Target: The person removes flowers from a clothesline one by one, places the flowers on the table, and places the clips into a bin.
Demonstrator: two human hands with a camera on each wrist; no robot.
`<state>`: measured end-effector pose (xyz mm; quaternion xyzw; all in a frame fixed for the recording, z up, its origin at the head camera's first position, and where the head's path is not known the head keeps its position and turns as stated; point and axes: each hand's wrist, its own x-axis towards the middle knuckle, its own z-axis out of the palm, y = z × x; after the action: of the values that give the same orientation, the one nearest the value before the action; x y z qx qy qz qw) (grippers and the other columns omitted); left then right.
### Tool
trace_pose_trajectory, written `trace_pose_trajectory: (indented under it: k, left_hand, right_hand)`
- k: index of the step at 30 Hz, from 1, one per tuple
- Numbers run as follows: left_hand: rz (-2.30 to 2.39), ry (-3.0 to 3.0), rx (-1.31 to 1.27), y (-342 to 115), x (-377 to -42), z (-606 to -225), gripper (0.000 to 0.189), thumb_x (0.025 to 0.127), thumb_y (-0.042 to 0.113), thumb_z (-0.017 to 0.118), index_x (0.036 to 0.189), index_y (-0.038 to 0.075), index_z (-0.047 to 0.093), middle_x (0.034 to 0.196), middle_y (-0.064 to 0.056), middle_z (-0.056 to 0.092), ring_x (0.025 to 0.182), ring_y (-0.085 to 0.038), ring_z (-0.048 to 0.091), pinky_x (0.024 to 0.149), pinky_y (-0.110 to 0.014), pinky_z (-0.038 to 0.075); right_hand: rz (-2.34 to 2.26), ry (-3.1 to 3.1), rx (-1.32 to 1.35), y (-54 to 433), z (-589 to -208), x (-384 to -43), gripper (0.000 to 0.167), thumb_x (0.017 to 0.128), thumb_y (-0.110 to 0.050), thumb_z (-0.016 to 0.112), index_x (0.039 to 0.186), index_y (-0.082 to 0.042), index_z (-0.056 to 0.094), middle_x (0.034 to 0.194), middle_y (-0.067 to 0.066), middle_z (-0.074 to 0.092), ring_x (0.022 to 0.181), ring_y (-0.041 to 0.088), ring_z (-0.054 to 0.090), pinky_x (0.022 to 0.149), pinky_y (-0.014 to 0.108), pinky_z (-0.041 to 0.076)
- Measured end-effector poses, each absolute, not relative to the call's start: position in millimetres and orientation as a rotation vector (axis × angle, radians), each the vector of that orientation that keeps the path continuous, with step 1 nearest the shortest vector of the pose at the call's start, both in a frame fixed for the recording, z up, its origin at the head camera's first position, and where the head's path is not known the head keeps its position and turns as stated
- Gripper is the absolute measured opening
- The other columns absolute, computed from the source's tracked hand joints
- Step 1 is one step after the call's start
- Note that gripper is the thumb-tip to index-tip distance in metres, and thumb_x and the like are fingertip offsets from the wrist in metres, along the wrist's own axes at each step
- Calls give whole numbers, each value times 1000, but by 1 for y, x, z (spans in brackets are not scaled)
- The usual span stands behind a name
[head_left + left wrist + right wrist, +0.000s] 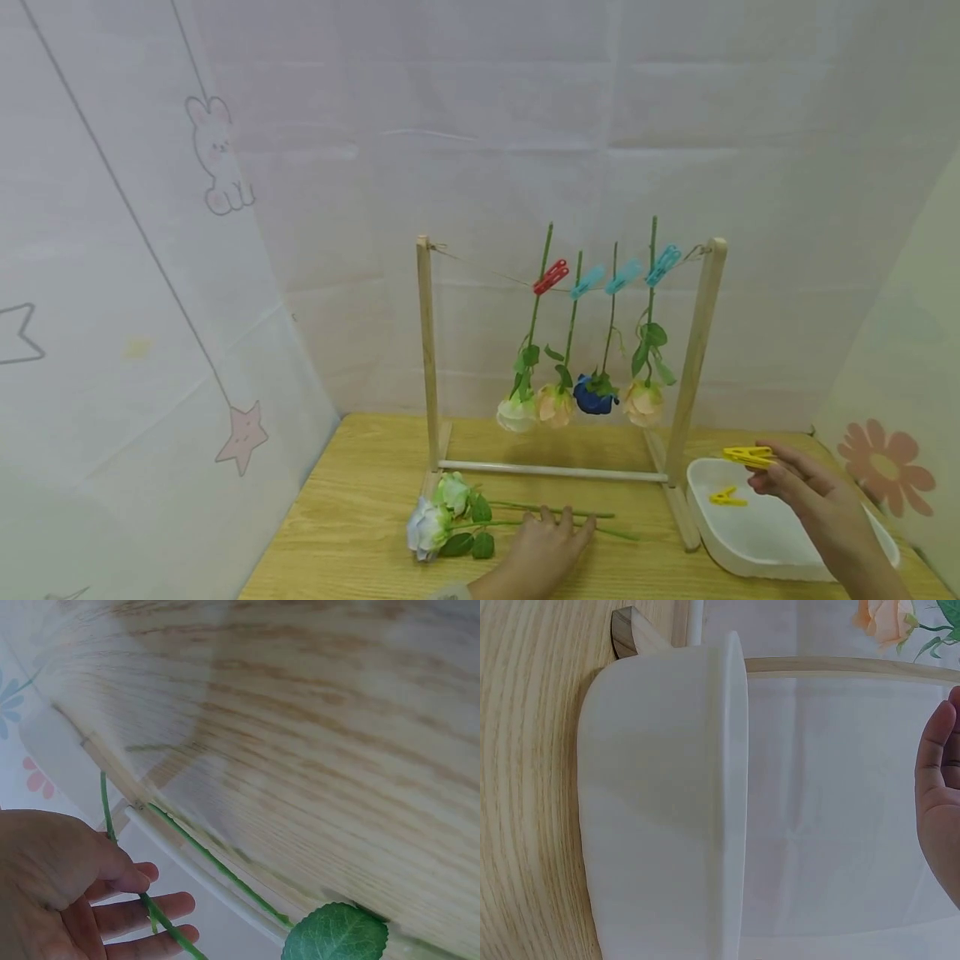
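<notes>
In the head view my left hand (542,552) is low over the table at the stems of two artificial roses. The left wrist view shows its thumb and fingers (171,911) pinching one green stem (178,936). A pale bluish-white rose (427,530) and a light green rose (453,493) lie with their heads to the left. Above the white basin (765,568), my right hand (817,496) pinches a yellow clothespin (750,456). Another yellow clothespin (726,497) lies inside the basin. The right wrist view catches only part of that hand (939,791), its fingertips cut off.
A wooden frame (427,350) with a string stands behind the hands. Hanging head-down from it are a white rose (517,412), two peach roses, and a blue rose (596,396), held by a red clothespin (551,277) and blue ones (663,265). A white crossbar (551,471) joins the posts.
</notes>
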<state>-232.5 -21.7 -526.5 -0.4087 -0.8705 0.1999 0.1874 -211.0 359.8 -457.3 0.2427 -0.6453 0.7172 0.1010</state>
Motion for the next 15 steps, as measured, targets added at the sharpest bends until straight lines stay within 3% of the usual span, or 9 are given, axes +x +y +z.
trace_pose_trajectory:
  k: [8,15]
  left_hand:
    - [630,-2441,-1146,-19,-233,-535,50,99,44,63,146,35,51,130,4,67,102,-20,72,67,-33,62]
    - [634,-2373,-1136,-18,-235,-538,44,100,44,61,143,35,55,127,5,68,101,-20,72,61,-32,62]
  right_hand:
    - [2162,-1883,698,362,-461,-209,46,105,13,33,147,1,49,117,7,72,98,17,71,89,24,57]
    - [2122,-1957,654,372,-472,-213,47,106,10,34,147,-5,52,115,4,73,97,15,71,89,24,57]
